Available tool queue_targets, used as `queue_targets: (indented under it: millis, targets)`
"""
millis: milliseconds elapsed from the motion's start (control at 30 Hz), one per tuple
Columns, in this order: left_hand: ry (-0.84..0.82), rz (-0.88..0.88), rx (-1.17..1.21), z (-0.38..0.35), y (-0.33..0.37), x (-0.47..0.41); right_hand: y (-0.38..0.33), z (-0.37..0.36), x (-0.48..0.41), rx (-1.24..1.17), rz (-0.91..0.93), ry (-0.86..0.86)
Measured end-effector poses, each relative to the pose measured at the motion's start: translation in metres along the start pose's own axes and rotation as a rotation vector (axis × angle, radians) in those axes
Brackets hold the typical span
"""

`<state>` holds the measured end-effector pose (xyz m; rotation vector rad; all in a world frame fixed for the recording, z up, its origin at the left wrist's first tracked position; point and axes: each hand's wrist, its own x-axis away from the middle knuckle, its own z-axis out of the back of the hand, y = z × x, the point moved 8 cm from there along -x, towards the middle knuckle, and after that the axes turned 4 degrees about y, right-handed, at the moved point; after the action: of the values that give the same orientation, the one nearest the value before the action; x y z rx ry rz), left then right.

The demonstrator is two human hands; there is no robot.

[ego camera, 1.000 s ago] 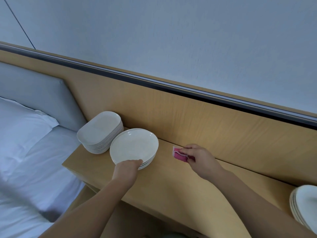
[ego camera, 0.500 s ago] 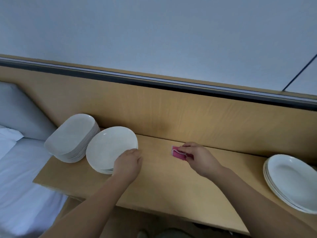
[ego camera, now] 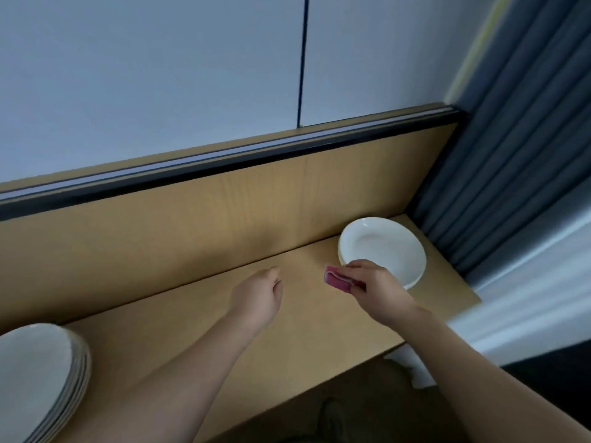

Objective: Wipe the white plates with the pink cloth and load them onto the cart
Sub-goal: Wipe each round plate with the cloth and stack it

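A short stack of white plates [ego camera: 388,244] sits at the right end of the wooden shelf [ego camera: 204,318], close to the curtain. My right hand [ego camera: 377,289] pinches the folded pink cloth [ego camera: 337,279] just in front of that stack's near rim. My left hand [ego camera: 259,297] hovers over the shelf's middle, fingers loosely curled, holding nothing. Another stack of white plates [ego camera: 35,378] shows at the lower left edge, partly cut off by the frame.
A wooden back panel [ego camera: 224,212] with a dark rail rises behind the shelf. A grey curtain [ego camera: 511,155] hangs at the right. The shelf's front edge runs diagonally, with dark floor [ego camera: 351,410] below it. No cart is in view.
The view has swung right, from the left plate stacks to the right stack. My left hand let go of the left plate and moved to mid-shelf. My right hand still holds the cloth.
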<state>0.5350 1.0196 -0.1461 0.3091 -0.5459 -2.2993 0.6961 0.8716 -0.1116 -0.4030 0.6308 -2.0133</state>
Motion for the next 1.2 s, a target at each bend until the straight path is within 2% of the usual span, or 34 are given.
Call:
queue_targets:
  millis: [133,367,533,667,833,1200]
  targets:
    - [-0.056,-0.048,0.017,-0.043,0.054,-0.038,0.056,0.033,0.004,0.016,-0.080,0.023]
    - [-0.160,0.040,-0.011,-0.107,0.108,-0.094,0.120,0.071,-0.015,-0.020,-0.133,0.056]
    - [-0.199,0.126,0.023,-0.138,0.118,-0.123,0.145,0.083,-0.032,-0.030,-0.104,0.057]
    - [-0.248,0.207,-0.056,-0.143,0.119,-0.129,0.155,0.089,-0.040,-0.043,-0.072,0.056]
    - [-0.200,0.282,-0.075,-0.133,0.121,-0.128,0.160,0.090,-0.042,-0.083,-0.094,0.040]
    - [-0.098,0.354,0.346,-0.109,0.103,-0.109,0.134,0.102,-0.050,-0.092,-0.047,0.087]
